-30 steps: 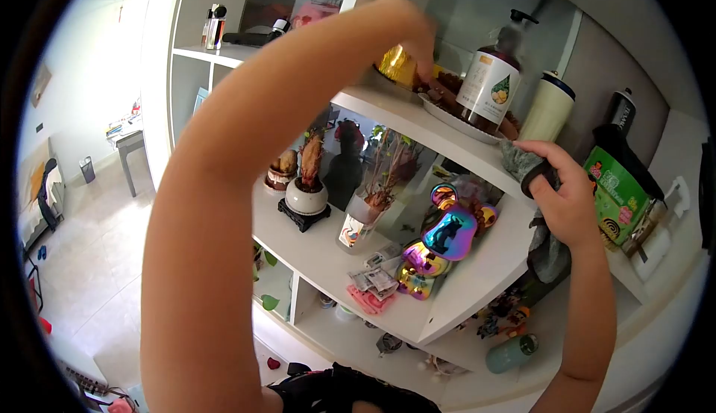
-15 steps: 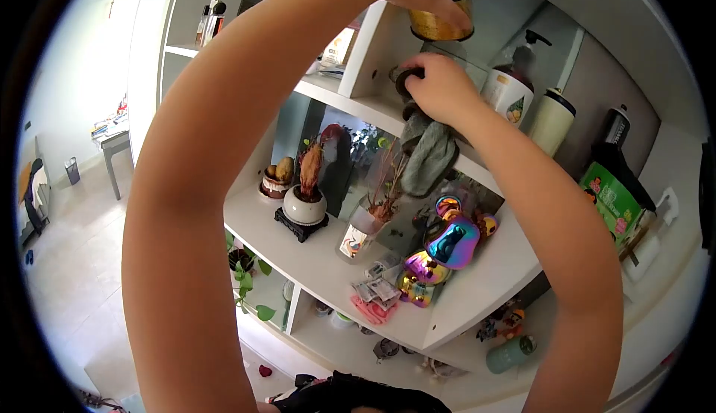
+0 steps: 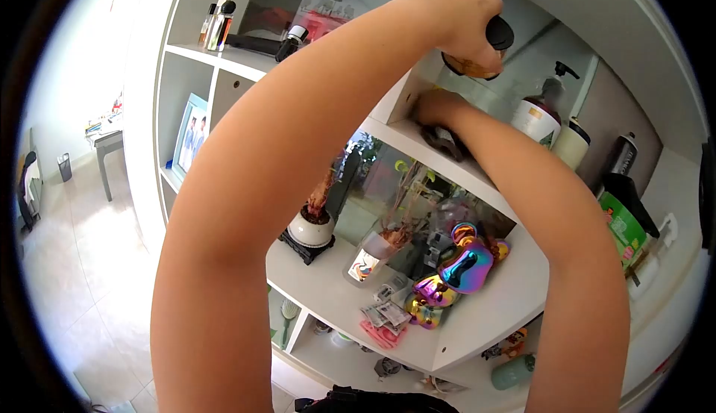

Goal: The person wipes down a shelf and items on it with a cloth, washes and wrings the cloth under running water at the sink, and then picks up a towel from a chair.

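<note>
Tipped further over since the earlier frame, and slightly lower against the bottle behind, the gold jar (image 3: 468,67) is raised in front of the upper shelf bay, clasped in the left hand (image 3: 453,16), whose fingers are bent over its side and hide much of the body. Its long axis slants in this view, with the dark lid (image 3: 500,32) up and to the right and the gold body down and to the left. Just below the jar and a little to its left lies the right hand (image 3: 440,105), which has shifted towards the upright divider (image 3: 397,99) and now reaches low over the shelf (image 3: 477,178). A dark cloth (image 3: 445,144) shows under its wrist; blur hides the fingers, so I cannot tell how tightly they are closed or how much cloth they hold. So the left hand is the one on the jar, while the right is nearer the shelf surface, apart from the jar. Outward to the right stand the pump bottle (image 3: 537,120) and, just beside it, the pale tumbler (image 3: 571,143), both beyond the right forearm. Beneath the shelf are the shiny bear figure (image 3: 466,265) and the clear vase (image 3: 365,260).
</note>
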### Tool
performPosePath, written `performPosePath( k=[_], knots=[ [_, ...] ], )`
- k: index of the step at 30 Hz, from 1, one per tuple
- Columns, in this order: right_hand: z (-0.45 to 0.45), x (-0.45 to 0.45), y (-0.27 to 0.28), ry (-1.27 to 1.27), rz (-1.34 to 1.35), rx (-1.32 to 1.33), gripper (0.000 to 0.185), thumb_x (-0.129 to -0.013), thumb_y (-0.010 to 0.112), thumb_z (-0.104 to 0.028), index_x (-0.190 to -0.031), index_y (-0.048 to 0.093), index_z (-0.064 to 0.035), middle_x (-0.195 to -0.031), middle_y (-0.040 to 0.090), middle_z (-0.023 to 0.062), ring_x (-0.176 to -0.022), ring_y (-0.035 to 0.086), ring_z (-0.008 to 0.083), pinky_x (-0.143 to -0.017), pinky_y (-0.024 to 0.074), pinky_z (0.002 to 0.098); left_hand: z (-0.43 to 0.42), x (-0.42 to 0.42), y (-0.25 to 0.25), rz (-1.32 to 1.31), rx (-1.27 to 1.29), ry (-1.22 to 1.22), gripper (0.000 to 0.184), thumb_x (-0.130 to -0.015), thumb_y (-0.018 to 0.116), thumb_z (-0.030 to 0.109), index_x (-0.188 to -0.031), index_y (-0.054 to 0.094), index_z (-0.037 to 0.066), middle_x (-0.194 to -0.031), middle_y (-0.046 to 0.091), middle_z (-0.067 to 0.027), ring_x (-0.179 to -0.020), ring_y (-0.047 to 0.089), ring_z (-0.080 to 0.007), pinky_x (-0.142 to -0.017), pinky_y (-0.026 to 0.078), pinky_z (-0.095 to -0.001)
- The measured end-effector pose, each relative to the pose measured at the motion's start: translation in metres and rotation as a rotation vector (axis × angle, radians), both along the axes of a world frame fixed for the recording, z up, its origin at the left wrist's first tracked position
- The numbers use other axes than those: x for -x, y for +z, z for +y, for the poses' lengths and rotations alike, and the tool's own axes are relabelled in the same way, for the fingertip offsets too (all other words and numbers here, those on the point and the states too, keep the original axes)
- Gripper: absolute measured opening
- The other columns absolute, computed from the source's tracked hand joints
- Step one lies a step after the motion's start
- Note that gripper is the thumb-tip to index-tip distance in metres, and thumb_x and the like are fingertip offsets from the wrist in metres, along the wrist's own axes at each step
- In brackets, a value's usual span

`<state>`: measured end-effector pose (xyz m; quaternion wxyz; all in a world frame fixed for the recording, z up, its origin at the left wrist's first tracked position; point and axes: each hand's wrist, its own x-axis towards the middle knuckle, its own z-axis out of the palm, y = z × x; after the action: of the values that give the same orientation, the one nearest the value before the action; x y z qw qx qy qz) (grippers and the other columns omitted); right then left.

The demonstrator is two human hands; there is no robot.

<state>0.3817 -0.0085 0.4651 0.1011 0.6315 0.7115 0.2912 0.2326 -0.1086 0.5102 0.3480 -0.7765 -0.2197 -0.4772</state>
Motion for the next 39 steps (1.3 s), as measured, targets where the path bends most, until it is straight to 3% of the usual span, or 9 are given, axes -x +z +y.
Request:
performPosePath(
  k=[3, 9, 16, 19, 28, 31, 36, 37, 39],
  knots=[
    [0.015, 0.001, -0.003, 0.040, -0.029, 0.092, 0.032, -0.076, 0.048, -0.018, -0.100, 0.064, -0.0032, -0.109, 0.058, 0.0188, -0.101, 0.057, 0.0310, -0.086, 0.0442, 0.0398, 0.003, -0.001, 0.001, -0.034, -0.033, 0.008, 0.058, -0.062, 0.060, 0.052, -0.093, 0.060, 0.003, -0.096, 0.061, -0.0145, -0.102, 0.052, -0.0276, -0.084, 0.045, -0.0367],
    [-0.042, 0.022, -0.013, 0.118, 0.225, -0.018, 0.031, -0.079, 0.046, -0.021, -0.094, 0.064, 0.0004, -0.098, 0.060, 0.0230, -0.092, 0.059, 0.0351, -0.081, 0.0446, 0.0399, 0.006, -0.006, 0.001, -0.059, -0.014, -0.003, 0.061, -0.062, 0.060, 0.054, -0.094, 0.059, 0.002, -0.098, 0.061, -0.0148, -0.103, 0.051, -0.0280, -0.085, 0.044, -0.0359],
    [-0.131, 0.001, -0.027, 0.474, 0.556, 0.015, 0.034, -0.086, 0.045, -0.028, -0.100, 0.060, -0.0007, -0.101, 0.060, 0.0185, -0.094, 0.056, 0.0345, -0.083, 0.0435, 0.0397, 0.006, -0.009, 0.003, -0.004, -0.016, 0.070, 0.067, -0.064, 0.059, 0.058, -0.098, 0.057, 0.001, -0.101, 0.059, -0.0166, -0.104, 0.050, -0.0302, -0.089, 0.041, -0.0360],
    [-0.150, -0.027, -0.035, 0.687, 0.459, -0.102, 0.030, -0.087, 0.047, -0.025, -0.103, 0.058, -0.0024, -0.102, 0.059, 0.0168, -0.094, 0.056, 0.0325, -0.083, 0.0435, 0.0387, 0.009, -0.010, 0.005, -0.005, -0.034, 0.089, 0.069, -0.064, 0.060, 0.059, -0.101, 0.057, 0.000, -0.102, 0.059, -0.0169, -0.105, 0.049, -0.0307, -0.090, 0.041, -0.0362],
    [-0.225, -0.087, -0.042, 0.583, 0.513, -0.212, 0.023, -0.085, 0.052, -0.018, -0.100, 0.058, -0.0013, -0.101, 0.059, 0.0164, -0.093, 0.056, 0.0317, -0.079, 0.0450, 0.0359, -0.002, -0.014, 0.004, -0.002, 0.017, 0.147, 0.065, -0.064, 0.059, 0.057, -0.102, 0.059, 0.004, -0.101, 0.060, -0.0153, -0.104, 0.050, -0.0290, -0.092, 0.039, -0.0365],
    [-0.236, -0.097, -0.044, 0.533, 0.469, -0.264, 0.022, -0.084, 0.053, -0.017, -0.099, 0.058, -0.0009, -0.100, 0.059, 0.0164, -0.091, 0.057, 0.0321, -0.077, 0.0455, 0.0354, -0.007, -0.011, 0.003, 0.041, 0.019, 0.138, 0.063, -0.064, 0.058, 0.058, -0.099, 0.061, 0.006, -0.101, 0.060, -0.0128, -0.103, 0.051, -0.0272, -0.098, 0.031, -0.0429],
    [-0.255, -0.122, -0.045, 0.458, 0.490, -0.341, 0.022, -0.084, 0.053, -0.017, -0.097, 0.058, 0.0005, -0.094, 0.060, 0.0168, -0.086, 0.057, 0.0328, -0.076, 0.0455, 0.0356, -0.023, -0.023, -0.003, 0.109, -0.010, 0.440, 0.063, -0.064, 0.055, 0.062, -0.098, 0.064, 0.010, -0.096, 0.063, -0.0088, -0.103, 0.051, -0.0262, -0.102, 0.013, -0.0522],
    [-0.259, -0.128, -0.046, 0.422, 0.510, -0.351, 0.022, -0.083, 0.053, -0.017, -0.095, 0.059, 0.0011, -0.092, 0.060, 0.0171, -0.084, 0.057, 0.0331, -0.074, 0.0455, 0.0360, -0.024, -0.027, -0.007, 0.117, -0.008, 0.439, 0.063, -0.064, 0.055, 0.062, -0.098, 0.064, 0.010, -0.096, 0.063, -0.0088, -0.103, 0.051, -0.0262, -0.102, 0.013, -0.0522],
    [-0.266, -0.136, -0.042, 0.363, 0.542, -0.354, 0.023, -0.083, 0.053, -0.017, -0.094, 0.059, 0.0015, -0.090, 0.060, 0.0172, -0.083, 0.057, 0.0333, -0.073, 0.0452, 0.0366, -0.015, -0.038, -0.017, 0.342, -0.095, 0.591, 0.054, -0.067, 0.059, 0.053, -0.096, 0.065, 0.008, -0.088, 0.065, -0.0113, -0.093, 0.057, -0.0262, -0.096, 0.029, -0.0466]
  ],
)
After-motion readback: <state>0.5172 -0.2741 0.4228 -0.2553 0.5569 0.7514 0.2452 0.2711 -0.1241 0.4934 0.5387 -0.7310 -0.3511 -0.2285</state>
